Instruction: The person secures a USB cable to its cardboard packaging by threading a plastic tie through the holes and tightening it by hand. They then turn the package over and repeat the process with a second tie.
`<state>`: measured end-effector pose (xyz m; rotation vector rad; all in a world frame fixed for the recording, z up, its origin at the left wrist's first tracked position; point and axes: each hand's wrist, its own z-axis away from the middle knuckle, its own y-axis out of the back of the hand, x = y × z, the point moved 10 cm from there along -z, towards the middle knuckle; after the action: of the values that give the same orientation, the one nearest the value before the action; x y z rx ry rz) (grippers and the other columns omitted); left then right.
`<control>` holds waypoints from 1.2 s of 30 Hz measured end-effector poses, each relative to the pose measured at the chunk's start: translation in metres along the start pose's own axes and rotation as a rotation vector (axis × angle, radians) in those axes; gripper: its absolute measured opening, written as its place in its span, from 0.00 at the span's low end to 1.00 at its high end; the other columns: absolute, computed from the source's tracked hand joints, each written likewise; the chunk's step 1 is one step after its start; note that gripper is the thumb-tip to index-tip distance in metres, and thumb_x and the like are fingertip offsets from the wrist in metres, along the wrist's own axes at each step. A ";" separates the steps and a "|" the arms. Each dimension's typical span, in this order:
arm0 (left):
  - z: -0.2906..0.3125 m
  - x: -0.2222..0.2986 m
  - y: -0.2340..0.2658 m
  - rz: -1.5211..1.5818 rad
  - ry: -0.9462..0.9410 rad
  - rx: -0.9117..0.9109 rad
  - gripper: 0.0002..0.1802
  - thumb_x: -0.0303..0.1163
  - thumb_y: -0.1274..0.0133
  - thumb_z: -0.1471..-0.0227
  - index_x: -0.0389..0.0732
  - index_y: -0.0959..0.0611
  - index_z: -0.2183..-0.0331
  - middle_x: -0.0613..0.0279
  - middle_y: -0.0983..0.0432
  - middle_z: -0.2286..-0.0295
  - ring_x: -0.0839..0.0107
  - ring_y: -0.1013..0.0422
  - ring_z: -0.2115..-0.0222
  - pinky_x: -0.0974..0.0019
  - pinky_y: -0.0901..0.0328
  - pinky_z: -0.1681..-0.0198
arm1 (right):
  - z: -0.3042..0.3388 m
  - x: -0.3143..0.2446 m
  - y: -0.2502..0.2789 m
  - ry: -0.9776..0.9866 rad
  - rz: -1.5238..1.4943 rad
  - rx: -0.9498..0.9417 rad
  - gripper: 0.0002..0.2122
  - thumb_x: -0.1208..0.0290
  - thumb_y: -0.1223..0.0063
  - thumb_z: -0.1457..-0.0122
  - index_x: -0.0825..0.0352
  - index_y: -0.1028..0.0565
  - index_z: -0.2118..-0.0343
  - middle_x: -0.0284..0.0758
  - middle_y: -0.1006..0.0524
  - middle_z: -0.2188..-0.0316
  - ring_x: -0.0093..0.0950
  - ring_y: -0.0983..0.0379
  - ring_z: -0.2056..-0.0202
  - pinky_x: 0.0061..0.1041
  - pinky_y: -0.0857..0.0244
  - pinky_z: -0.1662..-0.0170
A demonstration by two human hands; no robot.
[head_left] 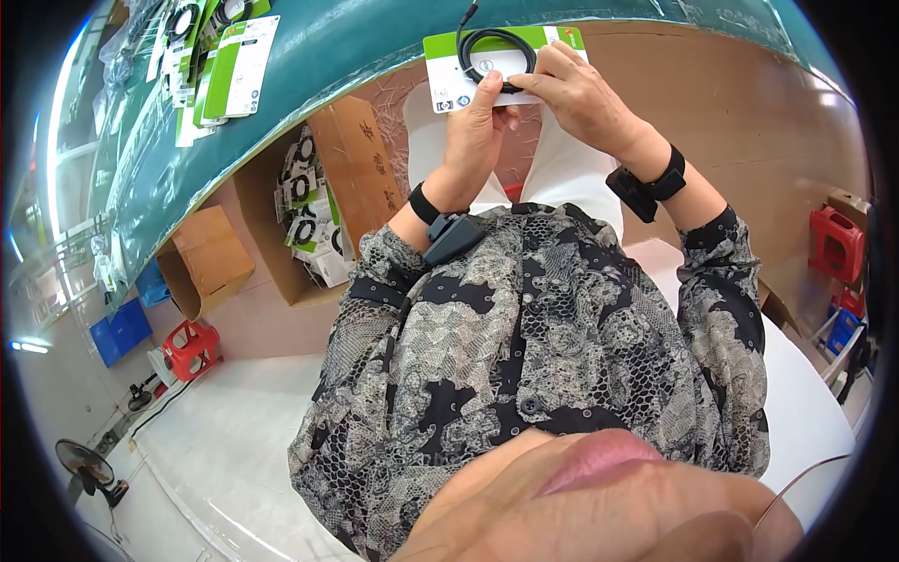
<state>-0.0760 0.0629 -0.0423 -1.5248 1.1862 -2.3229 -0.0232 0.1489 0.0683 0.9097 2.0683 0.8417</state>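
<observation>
A long table with a glossy green top (342, 42) spans the upper view; below its edge stands an open brown cardboard carton (351, 155), holding green-and-white cards with black coils (309, 201); a loose pile of similar green-and-white cards (239, 70) lies on the table at left. The left hand (476, 136) is partly closed, thumb on the front of a rectangular green-and-white card (489, 64), its other fingers behind; the right hand (581, 98) is half curled at the card's right side, fingertips pinched at the coil's lower right. That coil, a round black cable (496, 33), lies against the card's face, above the lap; the step seems to be fixing or adjusting it there; the next move likely calls for a steady left grip and precise right fingertips.
</observation>
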 end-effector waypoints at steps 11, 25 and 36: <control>-0.006 0.009 -0.004 0.010 0.013 0.023 0.10 0.33 0.47 0.44 0.40 0.24 0.62 0.64 0.25 0.72 0.77 0.30 0.79 0.75 0.36 0.81 | -0.016 0.011 0.021 0.102 -0.061 -0.047 0.17 0.81 0.46 0.52 0.62 0.23 0.57 0.33 0.35 0.71 0.32 0.35 0.64 0.28 0.36 0.62; -0.030 0.028 -0.006 -0.046 -0.044 0.067 0.11 0.32 0.45 0.45 0.39 0.25 0.61 0.64 0.26 0.72 0.76 0.31 0.79 0.72 0.36 0.80 | -0.002 0.248 0.074 -0.601 0.429 0.107 0.05 0.72 0.48 0.50 0.66 0.25 0.72 0.45 0.24 0.72 0.44 0.27 0.67 0.37 0.33 0.63; -0.032 0.033 -0.011 -0.017 -0.106 0.028 0.12 0.34 0.43 0.46 0.39 0.25 0.62 0.64 0.26 0.74 0.75 0.31 0.80 0.72 0.37 0.80 | -0.026 0.169 0.081 -0.199 0.594 0.173 0.06 0.74 0.48 0.50 0.69 0.28 0.70 0.44 0.25 0.73 0.43 0.27 0.66 0.37 0.34 0.62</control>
<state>-0.1153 0.0718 -0.0172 -1.6322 1.1147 -2.2279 -0.1009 0.3202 0.0876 1.6793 1.7305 0.8289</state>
